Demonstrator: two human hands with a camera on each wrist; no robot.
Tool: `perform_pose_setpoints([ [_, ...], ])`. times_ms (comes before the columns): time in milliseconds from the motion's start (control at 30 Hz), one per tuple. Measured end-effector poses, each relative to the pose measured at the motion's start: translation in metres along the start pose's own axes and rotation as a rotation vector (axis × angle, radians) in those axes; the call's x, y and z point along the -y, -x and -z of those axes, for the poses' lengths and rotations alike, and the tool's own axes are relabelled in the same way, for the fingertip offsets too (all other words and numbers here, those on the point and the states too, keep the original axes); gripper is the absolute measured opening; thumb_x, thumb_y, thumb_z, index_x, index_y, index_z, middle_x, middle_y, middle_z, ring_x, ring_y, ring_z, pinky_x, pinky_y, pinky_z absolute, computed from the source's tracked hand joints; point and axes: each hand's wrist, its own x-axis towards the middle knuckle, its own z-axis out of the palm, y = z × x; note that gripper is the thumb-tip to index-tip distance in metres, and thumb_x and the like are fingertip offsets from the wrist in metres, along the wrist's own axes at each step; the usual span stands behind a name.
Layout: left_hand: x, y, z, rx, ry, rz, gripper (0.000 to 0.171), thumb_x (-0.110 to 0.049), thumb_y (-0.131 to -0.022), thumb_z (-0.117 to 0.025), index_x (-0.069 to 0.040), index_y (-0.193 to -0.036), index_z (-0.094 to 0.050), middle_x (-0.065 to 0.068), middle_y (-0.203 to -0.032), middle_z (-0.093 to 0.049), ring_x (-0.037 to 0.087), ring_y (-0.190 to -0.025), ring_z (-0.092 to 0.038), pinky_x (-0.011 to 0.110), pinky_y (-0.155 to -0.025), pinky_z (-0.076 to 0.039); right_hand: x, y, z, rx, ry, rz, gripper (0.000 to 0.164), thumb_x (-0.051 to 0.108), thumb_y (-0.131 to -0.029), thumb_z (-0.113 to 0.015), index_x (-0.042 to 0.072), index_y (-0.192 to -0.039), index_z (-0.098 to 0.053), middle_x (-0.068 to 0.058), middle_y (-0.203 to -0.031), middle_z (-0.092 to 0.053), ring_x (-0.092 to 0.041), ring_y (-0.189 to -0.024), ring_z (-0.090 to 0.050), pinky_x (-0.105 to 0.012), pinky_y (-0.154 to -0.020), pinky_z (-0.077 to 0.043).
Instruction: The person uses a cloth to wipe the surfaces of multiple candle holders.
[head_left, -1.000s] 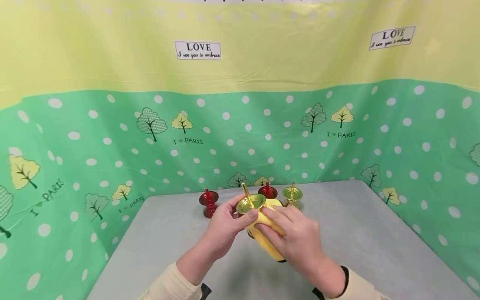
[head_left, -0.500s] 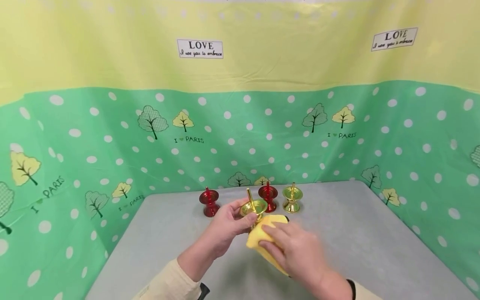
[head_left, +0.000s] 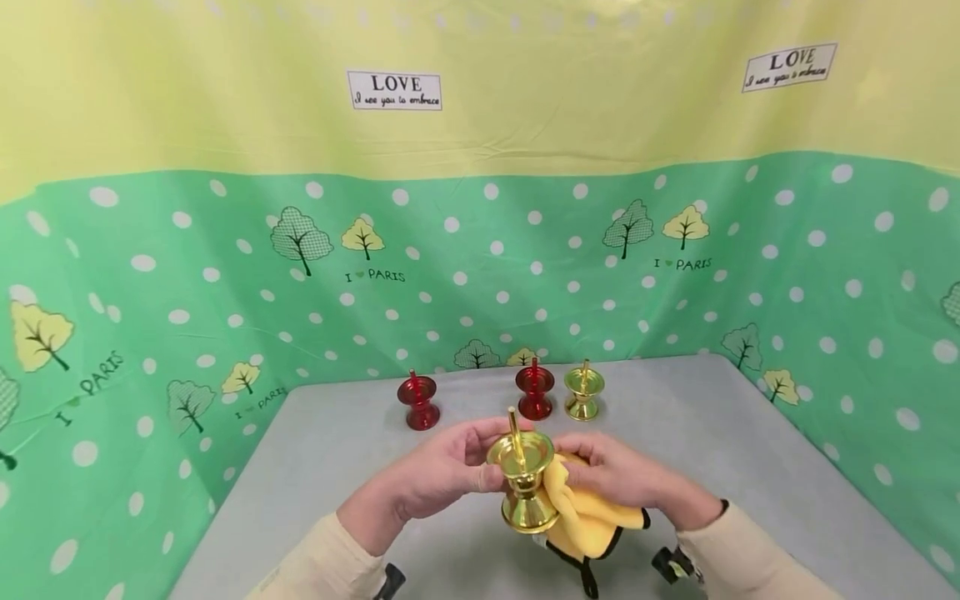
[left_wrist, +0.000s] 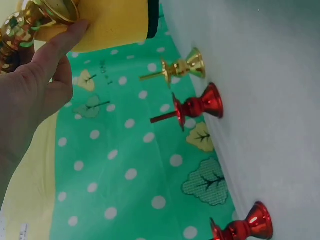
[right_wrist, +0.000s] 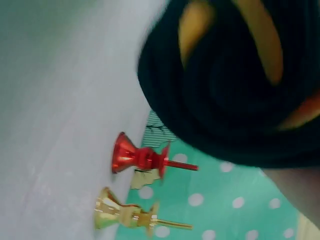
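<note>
Nearest me, cream sleeves [head_left: 322,562] reach in behind both hands. Just ahead, I have the left hand [head_left: 450,465] gripping a gold stand [head_left: 527,507] below its dish — thumb on the near side, spike pointing up, base clear of the table. Beside it, the right hand [head_left: 618,471] pinches a yellow cloth [head_left: 588,527]; the cloth touches the side of the stand toward that hand and hangs below the fingers, its black-trimmed edge lowest. Beyond the left hand, on the grey table [head_left: 337,467], I see a red stand [head_left: 422,407] upright; past the gap between the hands, another red stand [head_left: 536,398] and a second gold stand [head_left: 583,400] are near each other. Farthest — a green dotted curtain [head_left: 480,271].
</note>
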Motion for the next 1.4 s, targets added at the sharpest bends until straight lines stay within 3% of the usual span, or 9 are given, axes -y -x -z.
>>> perform_pose_setpoints([
  [100,0.001,0.001,0.001,-0.024,0.004,0.037,0.082,-0.043,-0.095,-0.080,-0.003,-0.157,-0.046,-0.007,-0.133,-0.073,0.009,-0.121,-0.069,0.036,-0.107,-0.058,-0.005,-0.005,0.006,0.085,-0.083,-0.061,0.034,0.013,-0.112,-0.054,-0.003,-0.141,-0.063,-0.011,-0.117,-0.076,-0.004,-0.090,-0.073,-0.020,-0.080,-0.061],
  [167,0.002,0.002,0.003,-0.100,-0.002,0.049,0.080,-0.040,-0.097,-0.078,0.000,-0.158,-0.044,-0.004,-0.134,-0.073,0.010,-0.121,-0.070,0.039,-0.107,-0.059,-0.003,-0.006,0.002,0.011,-0.003,-0.067,0.033,0.017,-0.111,-0.057,0.001,-0.138,-0.067,-0.011,-0.113,-0.077,-0.004,-0.088,-0.072,-0.020,-0.077,-0.061],
  [433,0.012,-0.018,-0.015,-0.729,-0.065,0.077,0.066,-0.014,-0.097,-0.081,0.005,-0.151,-0.050,0.022,-0.140,-0.069,0.019,-0.115,-0.072,0.035,-0.097,-0.063,0.017,-0.020,-0.065,-0.621,1.198,0.344,0.028,0.033,-0.087,-0.086,0.019,-0.111,-0.083,-0.001,-0.097,-0.075,-0.015,-0.078,-0.070,-0.030,-0.061,-0.059],
  [567,0.015,-0.028,-0.030,-0.918,-0.135,0.087,0.073,-0.017,-0.092,-0.086,0.007,-0.151,-0.049,0.023,-0.141,-0.067,0.026,-0.125,-0.069,0.034,-0.100,-0.062,0.012,-0.029,-0.083,-0.648,1.377,0.489,0.024,0.032,-0.097,-0.071,0.013,-0.109,-0.078,-0.001,-0.091,-0.066,-0.016,-0.066,-0.057,-0.027,-0.051,-0.050],
  [667,0.020,-0.036,-0.027,-0.976,-0.169,0.102,0.073,-0.018,-0.092,-0.086,0.007,-0.150,-0.049,0.024,-0.140,-0.067,0.030,-0.126,-0.068,0.038,-0.099,-0.063,-0.001,-0.022,-0.072,-0.653,1.415,0.421,0.023,0.035,-0.097,-0.070,0.014,-0.105,-0.075,-0.002,-0.091,-0.067,-0.019,-0.065,-0.058,-0.029,-0.046,-0.046],
  [767,0.032,-0.047,-0.010,-1.015,-0.246,0.150,0.074,-0.022,-0.093,-0.086,0.006,-0.151,-0.049,0.024,-0.142,-0.066,0.032,-0.129,-0.067,0.045,-0.105,-0.061,-0.010,-0.005,-0.042,-0.632,1.346,0.107,0.024,0.036,-0.089,-0.081,0.016,-0.103,-0.077,-0.004,-0.094,-0.073,-0.023,-0.070,-0.067,-0.035,-0.046,-0.050],
  [933,0.061,-0.071,0.030,-1.101,-0.388,0.261,0.081,-0.029,-0.090,-0.089,0.004,-0.152,-0.048,0.023,-0.143,-0.064,0.035,-0.133,-0.065,0.051,-0.111,-0.056,-0.004,0.037,0.018,-0.501,0.973,-0.399,0.036,0.045,-0.097,-0.077,0.019,-0.122,-0.081,-0.009,-0.115,-0.080,-0.025,-0.087,-0.075,-0.041,-0.065,-0.060],
  [1167,0.093,-0.102,0.076,-1.248,-0.494,0.314,0.080,-0.025,-0.082,-0.095,0.004,-0.142,-0.050,0.026,-0.135,-0.064,0.040,-0.127,-0.065,0.052,-0.108,-0.058,0.007,0.097,0.063,-0.571,0.372,-0.594,0.065,0.053,-0.105,-0.064,0.008,-0.152,-0.060,-0.006,-0.087,-0.075,-0.019,-0.060,-0.066,-0.033,-0.056,-0.057],
  [1400,0.100,-0.107,0.092,-1.232,-0.548,0.324,0.102,-0.025,-0.079,-0.097,0.008,-0.153,-0.035,0.032,-0.147,-0.054,0.046,-0.140,-0.056,0.056,-0.119,-0.048,0.012,0.139,0.075,-0.644,0.099,-0.695,0.075,0.053,-0.108,-0.059,0.004,-0.162,-0.043,-0.001,-0.096,-0.080,-0.026,-0.074,-0.077,-0.041,-0.066,-0.065],
])
